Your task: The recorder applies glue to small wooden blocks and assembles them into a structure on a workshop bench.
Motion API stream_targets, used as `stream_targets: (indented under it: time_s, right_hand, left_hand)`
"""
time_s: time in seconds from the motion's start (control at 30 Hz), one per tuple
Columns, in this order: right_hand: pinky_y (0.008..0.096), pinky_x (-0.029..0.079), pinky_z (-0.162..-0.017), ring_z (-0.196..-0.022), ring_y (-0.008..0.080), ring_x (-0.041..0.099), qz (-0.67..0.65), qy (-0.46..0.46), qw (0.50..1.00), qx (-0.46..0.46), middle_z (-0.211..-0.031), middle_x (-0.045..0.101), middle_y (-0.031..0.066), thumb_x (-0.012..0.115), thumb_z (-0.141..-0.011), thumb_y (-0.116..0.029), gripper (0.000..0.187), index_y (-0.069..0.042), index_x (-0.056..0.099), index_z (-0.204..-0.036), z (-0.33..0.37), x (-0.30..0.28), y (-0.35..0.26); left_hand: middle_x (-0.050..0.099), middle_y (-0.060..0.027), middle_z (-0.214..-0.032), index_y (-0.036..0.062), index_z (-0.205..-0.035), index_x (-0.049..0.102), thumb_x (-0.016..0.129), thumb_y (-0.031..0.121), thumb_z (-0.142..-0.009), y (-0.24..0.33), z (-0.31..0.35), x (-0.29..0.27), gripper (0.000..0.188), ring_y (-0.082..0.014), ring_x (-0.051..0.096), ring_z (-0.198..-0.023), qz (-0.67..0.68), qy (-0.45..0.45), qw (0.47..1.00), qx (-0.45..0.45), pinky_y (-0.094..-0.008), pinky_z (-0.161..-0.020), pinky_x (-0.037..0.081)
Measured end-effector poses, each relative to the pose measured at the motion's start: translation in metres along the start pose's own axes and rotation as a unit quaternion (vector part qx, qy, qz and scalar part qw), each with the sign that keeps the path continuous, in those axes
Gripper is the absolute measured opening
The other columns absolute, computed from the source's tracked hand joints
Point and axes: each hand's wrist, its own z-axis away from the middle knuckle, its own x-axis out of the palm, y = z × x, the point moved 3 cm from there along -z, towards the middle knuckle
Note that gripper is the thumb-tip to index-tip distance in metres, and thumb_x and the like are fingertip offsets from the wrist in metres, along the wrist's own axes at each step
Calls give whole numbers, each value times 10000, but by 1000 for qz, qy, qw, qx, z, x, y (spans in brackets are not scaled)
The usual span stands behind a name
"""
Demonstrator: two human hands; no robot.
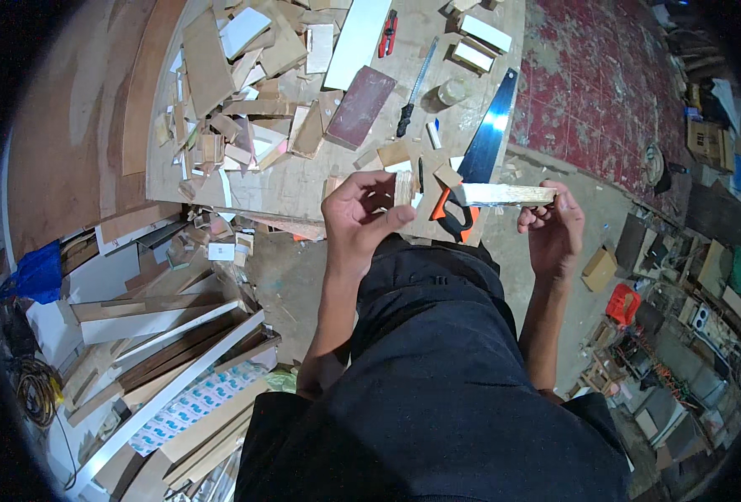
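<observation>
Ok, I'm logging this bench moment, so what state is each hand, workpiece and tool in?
left hand: closed on a small wood block, held upright
right hand: gripping one end of a long wood strip, held level
handsaw: lying flat on the workbench, untouched
red utility knife: lying on the bench, blade state cannot be told
wood offcuts: loosely piled

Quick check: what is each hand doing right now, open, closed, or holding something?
Left hand: closed, fingers and thumb pinching a small wood block.
Right hand: closed, fingertips gripping one end of a long wood strip.
</observation>
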Motion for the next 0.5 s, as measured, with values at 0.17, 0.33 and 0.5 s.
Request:
stream_targets:
  time_s: [0.17, 0.33, 0.5]
  right_hand:
    - [277, 512, -518, -588, 188, 614, -9, -34, 999, -19, -733, 608, 123, 500, -932, -193, 302, 77, 560, -1053, 4, 0, -6]
    - [297, 518, -508, -581, 199, 616, -36, -58, 997, -44, -722, 602, 118, 506, -927, -182, 297, 82, 563, -1050, 3, -10, -25]
    - [319, 528, -493, -571, 226, 625, -108, -79, 989, -66, -703, 585, 110, 504, -926, -170, 306, 90, 544, -1083, -1, -28, -39]
  left_hand:
    - [647, -105, -902, -47, -1062, 571, 746, 28, -745, 25, 15, 18, 369, -125, 620, -779, 112, -62, 991, -39, -225, -688, 510]
    - [612, -108, -978, -47, -1043, 594, 714, -57, -696, 39, 31, 36, 368, -131, 583, -798, 20, -37, 999, 34, -253, -758, 475]
    - [571, -70, -937, -11, -1021, 643, 760, -85, -650, 58, 48, 56, 396, -70, 567, -740, -171, -31, 967, 189, -177, -594, 450]
